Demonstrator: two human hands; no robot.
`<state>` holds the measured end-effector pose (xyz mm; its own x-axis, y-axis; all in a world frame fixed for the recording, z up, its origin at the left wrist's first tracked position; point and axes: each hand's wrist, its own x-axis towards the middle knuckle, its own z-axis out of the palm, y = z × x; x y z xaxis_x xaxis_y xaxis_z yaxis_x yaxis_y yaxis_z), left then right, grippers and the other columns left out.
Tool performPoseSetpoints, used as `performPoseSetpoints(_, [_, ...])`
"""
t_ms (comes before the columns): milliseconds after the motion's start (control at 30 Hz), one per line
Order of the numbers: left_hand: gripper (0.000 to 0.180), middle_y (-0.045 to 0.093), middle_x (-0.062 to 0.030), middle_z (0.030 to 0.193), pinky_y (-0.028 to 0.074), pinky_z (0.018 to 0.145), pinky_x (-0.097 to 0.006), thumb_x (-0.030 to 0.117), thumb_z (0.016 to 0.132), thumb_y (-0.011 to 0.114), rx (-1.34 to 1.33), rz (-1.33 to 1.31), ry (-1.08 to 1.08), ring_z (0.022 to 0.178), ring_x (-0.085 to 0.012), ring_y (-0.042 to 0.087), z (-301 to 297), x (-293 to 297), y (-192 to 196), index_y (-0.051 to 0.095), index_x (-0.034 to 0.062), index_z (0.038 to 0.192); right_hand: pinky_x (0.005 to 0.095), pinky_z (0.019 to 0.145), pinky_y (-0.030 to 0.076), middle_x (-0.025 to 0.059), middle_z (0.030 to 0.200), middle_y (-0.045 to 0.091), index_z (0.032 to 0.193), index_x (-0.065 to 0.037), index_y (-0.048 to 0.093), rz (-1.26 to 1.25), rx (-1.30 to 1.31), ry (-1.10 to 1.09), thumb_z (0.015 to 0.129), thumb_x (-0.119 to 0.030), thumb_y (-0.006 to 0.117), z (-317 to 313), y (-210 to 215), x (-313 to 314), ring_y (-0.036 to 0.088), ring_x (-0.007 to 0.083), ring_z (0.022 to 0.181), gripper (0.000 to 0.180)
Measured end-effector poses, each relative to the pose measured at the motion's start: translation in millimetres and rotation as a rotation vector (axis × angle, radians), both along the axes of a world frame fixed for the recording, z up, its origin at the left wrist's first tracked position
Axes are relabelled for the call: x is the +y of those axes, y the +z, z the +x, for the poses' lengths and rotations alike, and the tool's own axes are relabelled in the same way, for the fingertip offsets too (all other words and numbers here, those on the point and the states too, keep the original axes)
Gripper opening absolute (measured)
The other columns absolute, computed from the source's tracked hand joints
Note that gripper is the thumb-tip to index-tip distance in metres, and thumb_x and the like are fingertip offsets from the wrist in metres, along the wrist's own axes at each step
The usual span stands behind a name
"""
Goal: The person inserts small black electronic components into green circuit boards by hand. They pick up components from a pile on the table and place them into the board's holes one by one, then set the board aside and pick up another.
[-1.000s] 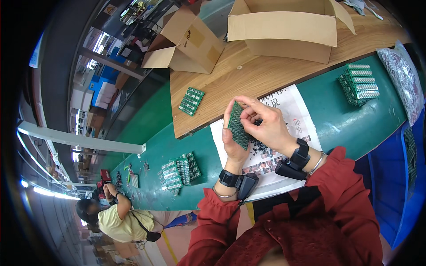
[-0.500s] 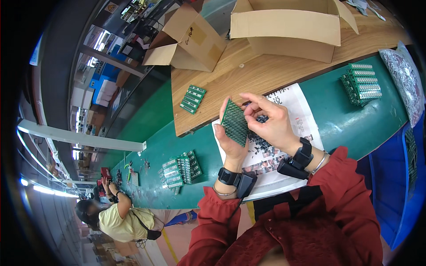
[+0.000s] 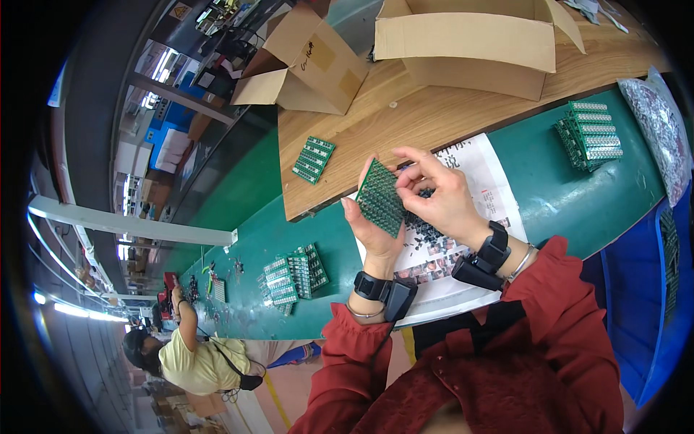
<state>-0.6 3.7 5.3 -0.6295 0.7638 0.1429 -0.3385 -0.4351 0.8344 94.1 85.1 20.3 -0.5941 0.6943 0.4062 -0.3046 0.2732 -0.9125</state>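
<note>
My left hand (image 3: 374, 236) is closed round a green circuit board (image 3: 381, 200), which stands tilted on edge above the newspaper (image 3: 499, 195). Against the board's right side is my right hand (image 3: 441, 194), thumb and forefinger pinched together at its face. Whatever the pinch holds is too small to make out. Under my hands, a heap of small black parts (image 3: 423, 233) lies on the newspaper, partly covered by my right hand. Both wrists carry black strapped devices.
Stacked circuit boards (image 3: 589, 137) stand at the right, more boards (image 3: 293, 278) at the left. A single board (image 3: 314, 160) lies on the wooden board (image 3: 347, 155). Behind are two cardboard boxes (image 3: 463, 43). A plastic bag (image 3: 654, 134) and blue bin (image 3: 636, 289) flank the right. A co-worker (image 3: 195, 362) is far left.
The board in my left hand has turned slightly, showing more of its face, and my left thumb has shifted left. My right hand stays close to it. The co-worker's arm has lifted.
</note>
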Motion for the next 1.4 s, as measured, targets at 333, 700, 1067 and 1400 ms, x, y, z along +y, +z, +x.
performPoseSetpoints(333, [0.094,0.048,-0.0153,0.125,0.035,0.101,-0.040,0.072,0.079,0.042,0.057,-0.011,-0.017,0.116,-0.0260,0.047,7.8,0.2,3.0,0.029,0.0022,0.140,0.0248,0.067,0.053,0.0054,0.081,0.064,0.121,-0.005,0.054,0.060,-0.041,0.020,0.075,0.004,0.063,-4.0,-7.2,-1.9,0.063,0.0109,0.071,0.048])
performPoseSetpoints(700, [0.095,0.051,-0.0117,0.119,0.036,0.100,-0.038,0.073,0.078,0.044,0.028,-0.009,0.019,0.112,-0.0235,0.049,4.7,1.1,-0.3,0.032,0.0014,0.138,0.0233,0.066,0.053,0.0051,0.079,0.064,0.112,-0.004,0.057,0.012,-0.097,0.068,0.076,0.003,0.063,-4.5,-8.5,-2.1,0.064,0.0100,0.073,0.038])
performPoseSetpoints(1067, [0.095,0.051,-0.0107,0.119,0.037,0.098,-0.037,0.074,0.078,0.043,-0.023,0.043,0.024,0.110,-0.0220,0.049,-7.7,0.9,-3.4,0.032,0.0024,0.139,0.0240,0.067,0.053,0.0054,0.083,0.066,0.113,-0.004,0.058,0.081,-0.030,-0.007,0.075,0.005,0.063,-2.2,-6.5,-3.5,0.064,0.0107,0.074,0.040])
performPoseSetpoints(1400, [0.095,0.051,-0.0113,0.119,0.036,0.099,-0.038,0.075,0.077,0.044,-0.020,0.022,0.015,0.110,-0.0224,0.049,1.2,-2.4,1.6,0.033,0.0021,0.138,0.0247,0.067,0.054,0.0060,0.083,0.065,0.117,-0.006,0.057,0.130,-0.115,0.052,0.075,0.005,0.061,-2.4,-9.0,-3.8,0.064,0.0119,0.074,0.044])
